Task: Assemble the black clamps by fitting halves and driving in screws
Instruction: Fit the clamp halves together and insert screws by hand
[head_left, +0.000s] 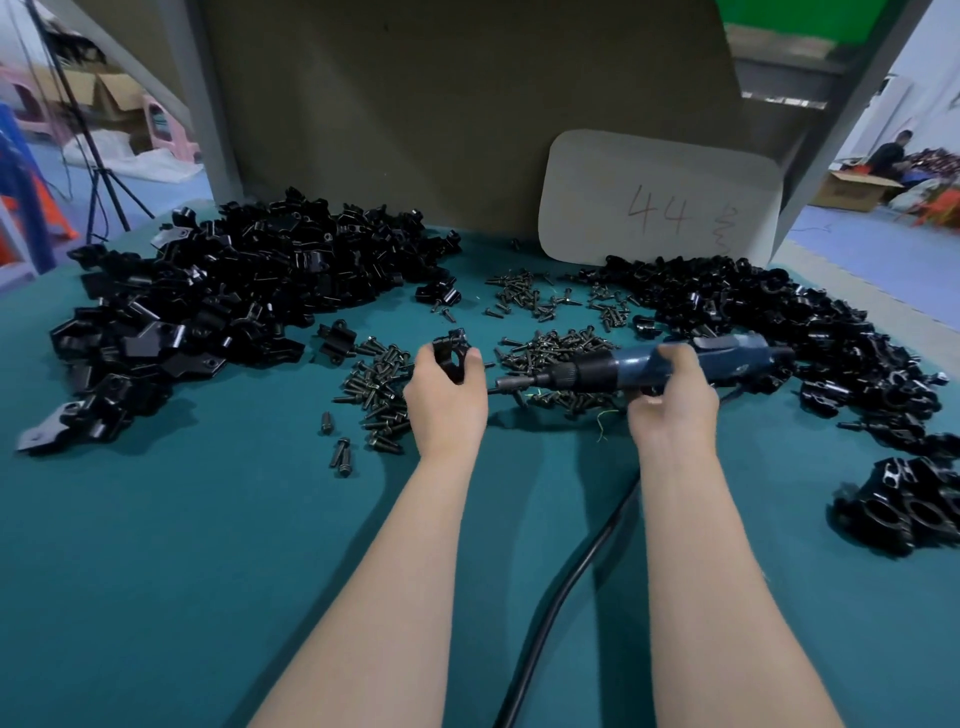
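Observation:
My left hand (445, 395) grips a black clamp (451, 349) above the green table, its round opening showing between thumb and fingers. My right hand (672, 395) holds a blue electric screwdriver (623, 366) lying level, its bit tip (501, 384) pointing left toward the clamp and a short gap away from it. Loose black screws (379, 395) lie scattered under and between both hands.
A big heap of black clamp halves (218, 301) fills the left rear. Another heap (779, 332) runs along the right, with assembled clamps (904, 509) at the right edge. The screwdriver's black cable (561, 587) trails toward me. A cardboard sign marked 44 (660, 202) leans at the back.

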